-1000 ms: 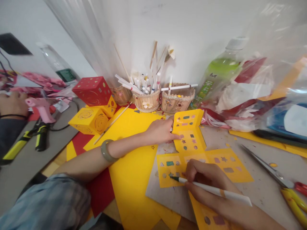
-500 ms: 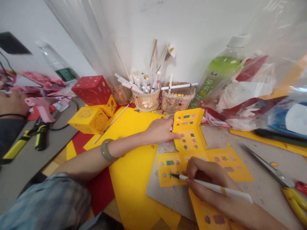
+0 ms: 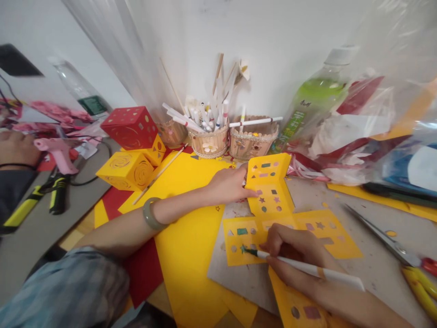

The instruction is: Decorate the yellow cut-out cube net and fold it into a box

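My right hand (image 3: 300, 253) grips a white marker pen (image 3: 322, 272) with a dark green tip. The tip touches a star on the left panel of a yellow cut-out card (image 3: 235, 259), its star and one rectangle coloured green. Several small shapes, such as stars, circles and rectangles, dot the card's panels. At the upper panels, which stand folded up, my left hand (image 3: 230, 184) pinches the card's left edge; its thumb lies on the front and the other fingers are hidden behind. Part of the card is covered by my right hand.
Scissors (image 3: 398, 248) lie on the right. Behind stand pen-filled wooden cups (image 3: 210, 146) and a green drink bottle (image 3: 310, 100). To the left are a red box (image 3: 131, 130), a yellow box (image 3: 124, 171), a pink glue gun (image 3: 59, 155) and another person's hand (image 3: 17, 150).
The marker tip has shifted slightly at the star, its back end swinging a little to the right. More green shows on the star. My left hand stays put.
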### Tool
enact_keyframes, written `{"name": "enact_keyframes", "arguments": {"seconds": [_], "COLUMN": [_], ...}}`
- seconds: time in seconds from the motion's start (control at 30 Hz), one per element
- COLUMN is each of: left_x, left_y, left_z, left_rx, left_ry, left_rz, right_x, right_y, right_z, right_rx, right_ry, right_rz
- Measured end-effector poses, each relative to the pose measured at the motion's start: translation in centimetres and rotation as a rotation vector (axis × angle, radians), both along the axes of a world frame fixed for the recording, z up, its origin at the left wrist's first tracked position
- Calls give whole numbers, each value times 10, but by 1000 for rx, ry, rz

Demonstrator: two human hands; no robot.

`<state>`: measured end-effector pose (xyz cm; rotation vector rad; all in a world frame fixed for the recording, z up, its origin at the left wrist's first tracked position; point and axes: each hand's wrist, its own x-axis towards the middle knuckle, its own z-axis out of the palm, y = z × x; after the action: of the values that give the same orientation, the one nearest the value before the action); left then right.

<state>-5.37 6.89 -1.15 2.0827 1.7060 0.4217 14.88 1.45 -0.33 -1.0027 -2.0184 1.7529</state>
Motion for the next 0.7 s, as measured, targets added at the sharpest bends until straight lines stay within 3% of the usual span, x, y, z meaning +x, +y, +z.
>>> {"name": "enact_keyframes", "arguments": {"seconds": [0.7], "left_x": [1], "left_y": [0], "left_z": [1], "left_rx": [-21], "left_ry": [16], "left_rz": [9], "right_x": [-2], "right_y": [-1], "right_z": [3], "right_rx": [22], "right_ry": [-44], "right_rz": [13]}}
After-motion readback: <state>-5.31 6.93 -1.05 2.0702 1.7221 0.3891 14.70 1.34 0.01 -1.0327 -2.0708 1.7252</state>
